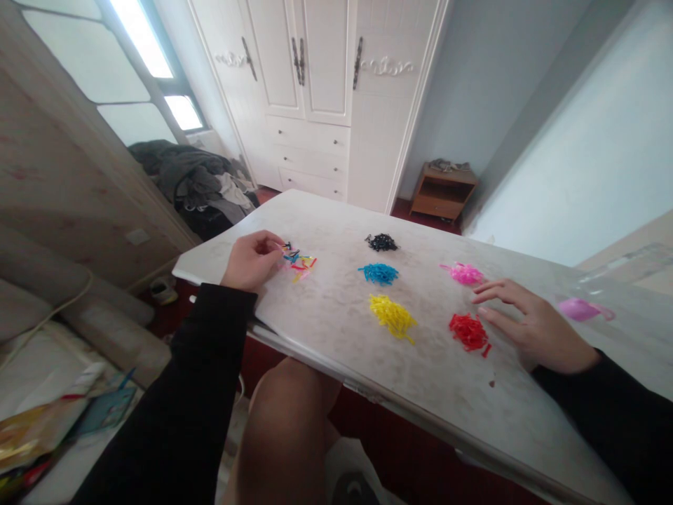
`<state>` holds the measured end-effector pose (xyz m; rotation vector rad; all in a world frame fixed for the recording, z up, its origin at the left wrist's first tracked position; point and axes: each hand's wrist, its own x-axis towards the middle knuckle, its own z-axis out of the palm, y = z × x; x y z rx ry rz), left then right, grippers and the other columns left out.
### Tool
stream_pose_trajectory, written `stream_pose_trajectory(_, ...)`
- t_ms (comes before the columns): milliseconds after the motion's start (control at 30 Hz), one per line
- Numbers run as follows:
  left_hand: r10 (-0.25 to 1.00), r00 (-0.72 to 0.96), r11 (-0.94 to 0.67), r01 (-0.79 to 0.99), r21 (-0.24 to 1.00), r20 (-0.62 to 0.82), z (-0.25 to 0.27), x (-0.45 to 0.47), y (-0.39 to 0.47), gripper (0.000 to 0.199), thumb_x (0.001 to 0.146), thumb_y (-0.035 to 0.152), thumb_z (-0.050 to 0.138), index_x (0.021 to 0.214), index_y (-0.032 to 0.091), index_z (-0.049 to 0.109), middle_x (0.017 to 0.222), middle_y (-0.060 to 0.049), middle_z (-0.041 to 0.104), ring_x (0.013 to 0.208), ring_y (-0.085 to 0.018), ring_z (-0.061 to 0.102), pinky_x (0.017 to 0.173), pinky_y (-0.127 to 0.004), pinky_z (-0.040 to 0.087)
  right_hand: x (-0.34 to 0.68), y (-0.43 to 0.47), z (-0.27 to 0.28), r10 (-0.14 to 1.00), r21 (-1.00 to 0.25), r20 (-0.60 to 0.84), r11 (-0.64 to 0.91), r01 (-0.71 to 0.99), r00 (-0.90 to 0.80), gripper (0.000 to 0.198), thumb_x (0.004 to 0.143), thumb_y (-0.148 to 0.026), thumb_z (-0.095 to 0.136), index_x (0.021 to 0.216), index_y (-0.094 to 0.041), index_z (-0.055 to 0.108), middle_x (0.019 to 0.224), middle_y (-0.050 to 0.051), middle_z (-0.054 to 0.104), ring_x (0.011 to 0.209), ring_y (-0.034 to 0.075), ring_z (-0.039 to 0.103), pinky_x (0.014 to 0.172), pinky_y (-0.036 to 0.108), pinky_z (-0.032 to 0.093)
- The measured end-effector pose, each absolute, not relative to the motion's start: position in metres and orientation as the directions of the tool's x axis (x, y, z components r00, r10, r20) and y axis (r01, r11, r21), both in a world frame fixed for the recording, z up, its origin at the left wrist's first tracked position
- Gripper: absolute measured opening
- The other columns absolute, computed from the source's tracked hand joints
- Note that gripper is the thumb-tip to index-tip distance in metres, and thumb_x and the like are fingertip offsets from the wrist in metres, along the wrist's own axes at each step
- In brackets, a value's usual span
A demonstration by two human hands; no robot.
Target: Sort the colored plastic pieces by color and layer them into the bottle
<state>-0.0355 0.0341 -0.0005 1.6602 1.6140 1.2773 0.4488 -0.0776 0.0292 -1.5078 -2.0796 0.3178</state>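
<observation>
Worktop (326,337): white, smudged.
Left hand (254,261): near left edge, fingers bunched at mixed pieces (298,261); whether it pinches one cannot be seen.
Right hand (518,319): fingers loosely spread beside pink pile (466,273) and red pile (467,332).
Mid-worktop: black pile (382,242) nearest far edge, then blue pile (379,273), yellow pile (392,317).
Room: wardrobe (389,105) and nightstand (436,205) beyond far edge; clothes (205,175) beyond left edge.

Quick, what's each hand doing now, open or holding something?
Left hand: fingers curled at the multicoloured strip pile; grip can't be told.
Right hand: open, nothing visibly held, near the pink strip pile and red strip pile.
</observation>
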Motion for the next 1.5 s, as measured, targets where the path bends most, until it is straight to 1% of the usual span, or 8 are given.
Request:
stream_pose_trajectory(167, 0.929, -0.176, -0.191, 0.522, 0.831, 0.324, -0.0032, -0.0373, 0.0356, 0.016, 0.071, 0.029, 0.071, 0.083, 0.019, 0.072, 0.065, -0.001, 0.065, 0.057, -0.014, 0.056, 0.051, -0.025, 0.044, 0.448, -0.0767, 0.0286, 0.927, -0.482, 0.295, 0.352, 0.802, -0.23, 0.026, 0.09, -0.046, 0.062, 0.092, -0.023, 0.073, 0.112, 0.011, 0.071, 0.114, 0.032, 0.068, 0.105, 0.051, 0.048)
stream_pose_trajectory(367, 0.896, -0.167, -0.255, 0.563, 0.786, 0.411, -0.0031, -0.0391, 0.0364, 0.014, 0.072, 0.029, 0.074, 0.081, 0.019, 0.071, 0.077, -0.004, 0.074, 0.069, -0.018, 0.067, 0.064, -0.028, 0.053, 0.4487, -0.0763, 0.0281, 0.925, -0.47, 0.294, 0.36, 0.806, -0.242, 0.026, 0.09, -0.045, 0.062, 0.092, -0.022, 0.073, 0.111, 0.011, 0.072, 0.113, 0.031, 0.068, 0.105, 0.051, 0.049)
stream_pose_trajectory(567, 0.907, -0.054, -0.28, 0.663, 0.694, 0.417, -0.0019, -0.0355, 0.036, 0.015, 0.081, 0.032, 0.067, 0.088, 0.02, 0.075, 0.095, -0.006, 0.081, 0.079, -0.02, 0.072, 0.072, -0.031, 0.056, 0.447, -0.0786, 0.0299, 0.927, -0.481, 0.286, 0.359, 0.8, -0.244, 0.027, 0.09, -0.046, 0.062, 0.092, -0.022, 0.073, 0.112, 0.012, 0.072, 0.113, 0.032, 0.068, 0.106, 0.053, 0.048)
stream_pose_trajectory(733, 0.913, 0.051, -0.295, 0.768, 0.568, 0.405, -0.0003, -0.0321, 0.036, 0.016, 0.082, 0.031, 0.066, 0.087, 0.02, 0.077, 0.088, -0.005, 0.08, 0.079, -0.022, 0.072, 0.074, -0.032, 0.054, 0.4455, -0.0781, 0.0301, 0.928, -0.487, 0.295, 0.351, 0.8, -0.228, 0.026, 0.089, -0.047, 0.063, 0.09, -0.023, 0.073, 0.11, 0.011, 0.072, 0.11, 0.032, 0.069, 0.105, 0.053, 0.049)
stream_pose_trajectory(1000, 0.917, 0.105, -0.302, 0.812, 0.5, 0.384, -0.0008, -0.0324, 0.0382, 0.012, 0.082, 0.025, 0.062, 0.085, 0.02, 0.072, 0.087, -0.007, 0.077, 0.077, -0.023, 0.068, 0.074, -0.032, 0.05, 0.4445, -0.0784, 0.0315, 0.927, -0.489, 0.301, 0.353, 0.798, -0.225, 0.026, 0.088, -0.048, 0.063, 0.089, -0.024, 0.074, 0.11, 0.011, 0.073, 0.11, 0.032, 0.07, 0.104, 0.051, 0.05)
stream_pose_trajectory(1267, 0.912, 0.048, -0.292, 0.772, 0.564, 0.407, -0.0001, -0.0317, 0.0354, 0.005, 0.079, 0.017, 0.058, 0.079, 0.021, 0.061, 0.079, -0.003, 0.071, 0.074, -0.02, 0.064, 0.072, -0.029, 0.048, 0.4421, -0.0808, 0.0341, 0.929, -0.49, 0.292, 0.348, 0.8, -0.225, 0.026, 0.089, -0.047, 0.063, 0.089, -0.023, 0.072, 0.11, 0.011, 0.073, 0.109, 0.032, 0.07, 0.104, 0.05, 0.05)
stream_pose_trajectory(1367, 0.906, 0.017, -0.281, 0.771, 0.571, 0.423, -0.001, -0.0331, 0.0357, 0.002, 0.082, 0.021, 0.059, 0.08, 0.022, 0.059, 0.075, -0.002, 0.067, 0.072, -0.019, 0.061, 0.07, -0.029, 0.046, 0.4419, -0.081, 0.0336, 0.93, -0.487, 0.29, 0.347, 0.801, -0.227, 0.026, 0.089, -0.047, 0.063, 0.089, -0.023, 0.072, 0.109, 0.011, 0.073, 0.109, 0.033, 0.07, 0.104, 0.051, 0.05)
stream_pose_trajectory(1500, 0.906, -0.045, -0.235, 0.775, 0.587, 0.421, -0.0002, -0.0331, 0.0351, 0.01, 0.082, 0.026, 0.065, 0.08, 0.022, 0.056, 0.072, 0.0, 0.065, 0.07, -0.019, 0.059, 0.067, -0.029, 0.044, 0.4436, -0.0802, 0.0313, 0.926, -0.484, 0.298, 0.355, 0.8, -0.231, 0.026, 0.09, -0.05, 0.062, 0.089, -0.025, 0.072, 0.109, 0.01, 0.072, 0.11, 0.033, 0.07, 0.104, 0.053, 0.05)
